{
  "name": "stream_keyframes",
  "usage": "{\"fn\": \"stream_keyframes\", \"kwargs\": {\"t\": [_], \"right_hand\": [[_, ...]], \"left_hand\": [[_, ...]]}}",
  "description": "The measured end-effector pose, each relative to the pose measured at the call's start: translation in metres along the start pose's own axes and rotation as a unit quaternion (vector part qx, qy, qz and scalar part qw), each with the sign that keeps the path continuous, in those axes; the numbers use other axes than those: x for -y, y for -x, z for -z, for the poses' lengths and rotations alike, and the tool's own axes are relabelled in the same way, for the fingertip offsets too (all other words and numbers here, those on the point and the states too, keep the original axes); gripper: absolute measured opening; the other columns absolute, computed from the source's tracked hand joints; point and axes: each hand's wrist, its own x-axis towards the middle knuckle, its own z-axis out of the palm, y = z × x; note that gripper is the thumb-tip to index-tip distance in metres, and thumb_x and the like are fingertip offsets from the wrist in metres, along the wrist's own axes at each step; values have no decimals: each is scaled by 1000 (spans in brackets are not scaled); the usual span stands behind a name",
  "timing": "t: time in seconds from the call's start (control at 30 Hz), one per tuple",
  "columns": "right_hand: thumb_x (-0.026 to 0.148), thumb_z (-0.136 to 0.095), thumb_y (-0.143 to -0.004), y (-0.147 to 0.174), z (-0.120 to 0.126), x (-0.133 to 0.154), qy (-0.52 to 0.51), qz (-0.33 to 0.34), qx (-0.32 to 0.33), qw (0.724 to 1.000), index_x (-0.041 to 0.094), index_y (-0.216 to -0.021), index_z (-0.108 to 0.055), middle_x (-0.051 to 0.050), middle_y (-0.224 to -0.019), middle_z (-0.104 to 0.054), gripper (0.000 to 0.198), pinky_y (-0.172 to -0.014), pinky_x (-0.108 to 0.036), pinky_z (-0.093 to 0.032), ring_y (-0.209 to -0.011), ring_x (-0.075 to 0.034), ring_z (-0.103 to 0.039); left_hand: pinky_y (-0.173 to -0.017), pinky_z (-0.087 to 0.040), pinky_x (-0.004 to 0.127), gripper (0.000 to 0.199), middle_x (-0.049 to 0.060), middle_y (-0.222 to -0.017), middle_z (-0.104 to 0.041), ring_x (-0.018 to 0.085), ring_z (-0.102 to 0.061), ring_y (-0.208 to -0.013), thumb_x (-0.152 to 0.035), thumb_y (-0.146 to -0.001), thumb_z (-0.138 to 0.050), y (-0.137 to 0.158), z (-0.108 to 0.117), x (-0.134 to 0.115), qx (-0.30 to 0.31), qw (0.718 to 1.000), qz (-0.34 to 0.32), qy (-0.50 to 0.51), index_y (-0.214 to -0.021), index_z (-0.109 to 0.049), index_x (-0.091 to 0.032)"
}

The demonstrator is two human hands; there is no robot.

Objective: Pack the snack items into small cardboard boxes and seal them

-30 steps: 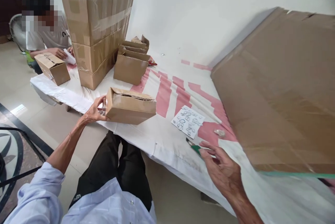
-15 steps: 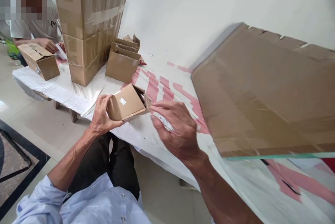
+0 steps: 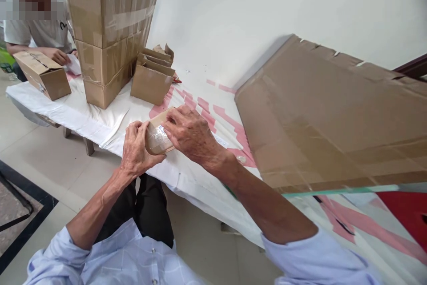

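A small cardboard box [image 3: 156,141] is held over the table's front edge, with shiny clear tape and a bit of a white-and-blue label on the side facing me. My left hand [image 3: 135,149] grips its left end, thumb along the near edge. Over the box's right part, my right hand [image 3: 193,136] has its fingers curled in, touching or very close to the taped side. Whatever those fingertips pinch, if anything, is hidden behind the hand.
On the white-covered table [image 3: 113,127] stand a tall stack of taped boxes [image 3: 110,36], open cartons [image 3: 151,82] and another box [image 3: 45,74]. A large cardboard sheet [image 3: 327,116] leans at right. Across the table at left, a person [image 3: 36,36] handles white paper.
The box has turned, so a taped side faces me in place of the plain labelled one. My right hand has moved left from the flap end onto the box, and its fingers have curled.
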Motion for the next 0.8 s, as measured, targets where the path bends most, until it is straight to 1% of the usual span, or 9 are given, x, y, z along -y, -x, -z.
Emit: {"fn": "stream_keyframes", "kwargs": {"t": [0.1, 0.3, 0.43, 0.57, 0.8], "right_hand": [[9, -54, -102, 2, 0, 0, 0, 7, 2, 1000, 19, -92, -78, -13, -103, -70, 28, -82, -40, -41, -100, -28, -53], [10, -55, -102, 2, 0, 0, -28, -7, 12, 1000, 19, -89, -77, -12, -103, -71, 28, -83, -40, -41, -101, -28, -55], [13, -54, -104, 2, 1, 0, -27, -10, 7, 1000, 18, -91, -77, -13, -102, -72, 27, -82, -40, -40, -101, -29, -56], [14, -55, -103, 3, 1, 0, -57, -27, 11, 998, 18, -95, -77, -13, -104, -72, 24, -84, -41, -39, -104, -30, -56], [14, -53, -104, 7, -4, 2, -58, -47, -10, 997, 18, -98, -77, -13, -105, -73, 25, -84, -41, -38, -100, -29, -55]], "left_hand": [[-104, -56, 53, 103, 15, -136, -51, 39, -56, -128, -30, -58, -95, 0, 0, -2, 7, 1000, 0, -7, -149, -46, -25], [-103, -56, 52, 102, 15, -136, -51, 39, -55, -128, -31, -61, -94, 0, 0, -5, 10, 1000, 2, -17, -151, -46, -27], [-101, -57, 52, 101, 16, -137, -51, 39, -56, -127, -32, -62, -94, 0, -1, -6, 10, 1000, 3, -21, -151, -46, -25], [-101, -56, 53, 102, 16, -137, -51, 39, -56, -127, -32, -62, -94, 0, -2, -8, 17, 1000, 6, -19, -152, -46, -26], [-100, -57, 52, 103, 15, -137, -50, 39, -55, -128, -30, -62, -93, 1, -1, -10, 20, 1000, 6, -13, -153, -46, -28]]}}
